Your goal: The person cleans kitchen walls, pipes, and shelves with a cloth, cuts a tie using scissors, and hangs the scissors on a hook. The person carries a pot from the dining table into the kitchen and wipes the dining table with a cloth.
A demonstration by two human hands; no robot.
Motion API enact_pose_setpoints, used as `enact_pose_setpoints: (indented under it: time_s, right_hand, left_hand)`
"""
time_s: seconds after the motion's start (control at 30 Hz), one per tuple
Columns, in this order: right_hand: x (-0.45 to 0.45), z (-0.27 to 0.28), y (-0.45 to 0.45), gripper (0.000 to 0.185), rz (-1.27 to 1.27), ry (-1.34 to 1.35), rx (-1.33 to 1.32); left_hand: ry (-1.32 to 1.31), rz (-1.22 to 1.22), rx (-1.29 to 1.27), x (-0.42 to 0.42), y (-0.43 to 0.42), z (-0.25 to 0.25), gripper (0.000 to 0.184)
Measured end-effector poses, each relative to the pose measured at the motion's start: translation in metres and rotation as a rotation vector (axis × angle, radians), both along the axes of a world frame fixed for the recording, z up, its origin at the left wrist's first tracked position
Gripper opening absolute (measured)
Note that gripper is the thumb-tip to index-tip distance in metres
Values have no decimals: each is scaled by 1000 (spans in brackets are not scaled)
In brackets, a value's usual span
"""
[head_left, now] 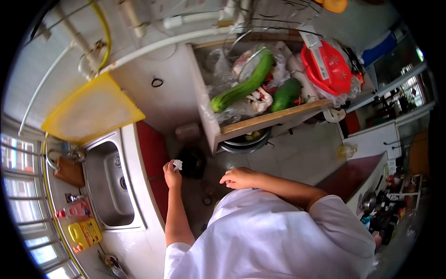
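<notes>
My left hand (172, 176) is closed on a small crumpled white tissue (177, 164), which sticks out past the fingertips. Just beyond it, on the floor beside the red cabinet, stands a dark bin (192, 162) whose contents are too dark to make out. In front of my white shirt is my right hand (239, 178), its fingers curled together with nothing visible in them. It touches no object that I can see.
To the left, a steel sink (108, 186) is set in the white counter, with a yellow jug (86, 235) nearby. Ahead, an open-topped wooden unit (274, 120) holds a long green gourd (244, 86), plastic bags and a red basket (332, 69). A dark pot (246, 143) sits beneath.
</notes>
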State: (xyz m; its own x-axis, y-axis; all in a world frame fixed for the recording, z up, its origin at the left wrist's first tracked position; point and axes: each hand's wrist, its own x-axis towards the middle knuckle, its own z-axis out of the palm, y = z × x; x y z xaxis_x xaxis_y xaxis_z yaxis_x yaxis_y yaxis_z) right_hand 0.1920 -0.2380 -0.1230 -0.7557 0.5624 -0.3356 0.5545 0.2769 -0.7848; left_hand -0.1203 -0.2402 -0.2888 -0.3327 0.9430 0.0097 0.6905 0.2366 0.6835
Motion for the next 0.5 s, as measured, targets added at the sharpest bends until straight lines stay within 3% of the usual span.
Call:
enact_pose_setpoints:
  time_s: [0.03, 0.13, 0.2, 0.27, 0.33, 0.4, 0.47, 0.5]
  right_hand:
    - [8, 0, 0, 25, -18, -6, -9]
    - [35, 5, 0, 25, -83, 16, 1]
    - [55, -16, -1, 27, -16, -13, 90]
    - [75, -8, 0, 26, -30, -18, 94]
    - [94, -8, 0, 26, -46, 1, 103]
    - [111, -12, 0, 26, -86, 15, 81]
    - [132, 0, -1, 27, -143, 21, 58]
    - [141, -10, -1, 27, -177, 36, 107]
  left_hand:
    - [93, -15, -56, 9, 5, 16, 58]
    - [117, -1, 54, 13, 15, 8, 62]
    - [-134, 88, -7, 21, 18, 5, 57]
    - [-100, 151, -96, 33, 14, 9, 50]
    - [57, 63, -81, 24, 0, -25, 45]
    - [-191, 91, 75, 9, -19, -103, 34]
    - [-535, -8, -193, 31, -33, -80, 21]
    - [-519, -51, -295, 44, -35, -74, 15]
